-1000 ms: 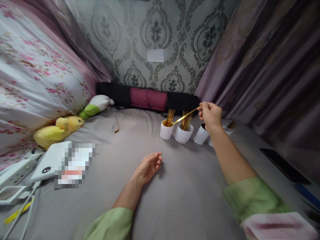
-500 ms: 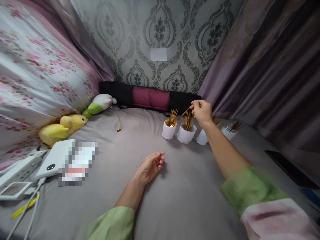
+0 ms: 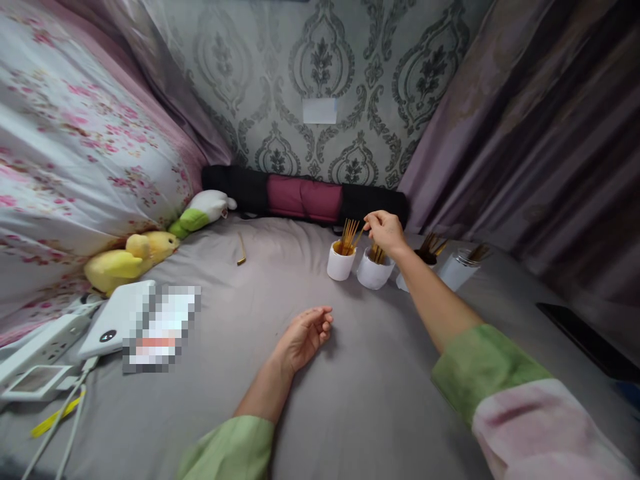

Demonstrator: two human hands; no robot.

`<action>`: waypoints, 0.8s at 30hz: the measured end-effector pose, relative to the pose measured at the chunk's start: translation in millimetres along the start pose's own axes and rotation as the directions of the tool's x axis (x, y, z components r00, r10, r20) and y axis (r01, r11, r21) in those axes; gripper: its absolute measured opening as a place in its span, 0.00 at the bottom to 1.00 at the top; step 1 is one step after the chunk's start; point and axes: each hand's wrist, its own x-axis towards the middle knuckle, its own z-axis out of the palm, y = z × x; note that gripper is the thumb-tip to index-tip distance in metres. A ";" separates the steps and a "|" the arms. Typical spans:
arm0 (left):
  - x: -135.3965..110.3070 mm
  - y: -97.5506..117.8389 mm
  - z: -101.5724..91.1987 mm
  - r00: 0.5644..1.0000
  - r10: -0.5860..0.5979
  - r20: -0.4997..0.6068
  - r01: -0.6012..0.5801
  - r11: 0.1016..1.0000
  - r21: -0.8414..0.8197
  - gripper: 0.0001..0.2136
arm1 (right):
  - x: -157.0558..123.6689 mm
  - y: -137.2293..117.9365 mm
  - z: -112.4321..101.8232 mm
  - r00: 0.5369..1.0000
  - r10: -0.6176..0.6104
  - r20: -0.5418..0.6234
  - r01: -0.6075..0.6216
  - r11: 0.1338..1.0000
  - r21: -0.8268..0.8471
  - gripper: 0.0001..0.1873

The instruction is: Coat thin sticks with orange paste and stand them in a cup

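Observation:
My right hand [image 3: 384, 230] pinches the upper end of a thin golden-brown stick [image 3: 359, 237]. The stick slants down into the leftmost white cup [image 3: 341, 265], among several upright sticks [image 3: 349, 235] of the same colour. Just below that hand stands a second white cup [image 3: 374, 273] with darker sticks, partly covered by my fingers. Nearer to me, my left hand [image 3: 306, 339] rests on the grey sheet [image 3: 360, 373]. Its fingers are loosely curled and hold nothing.
Behind my right forearm are a third cup [image 3: 403, 281] and a tilted jar [image 3: 456, 270], both with sticks. A bent-ended stick [image 3: 241, 253] lies alone. Plush toys [image 3: 133, 257], a white power bank [image 3: 117, 320] and a power strip [image 3: 45, 340] line the left; a dark phone [image 3: 585, 337] lies right.
My right hand has moved left and slightly down, bringing the stick more upright in the leftmost cup. My left hand stays put; the view has shifted slightly.

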 end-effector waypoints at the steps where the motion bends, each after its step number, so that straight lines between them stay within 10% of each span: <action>1: 0.3 -0.1 -0.2 1.000 -0.001 0.003 0.001 1.000 -0.002 0.06 | -0.6 0.1 1.2 1.000 0.006 0.013 -0.006 1.000 -0.005 0.10; 24: 0.1 0.3 -0.1 1.000 -0.002 0.004 0.002 1.000 0.001 0.07 | -2.0 15.7 17.7 0.994 0.091 0.055 -0.086 0.992 -0.089 0.12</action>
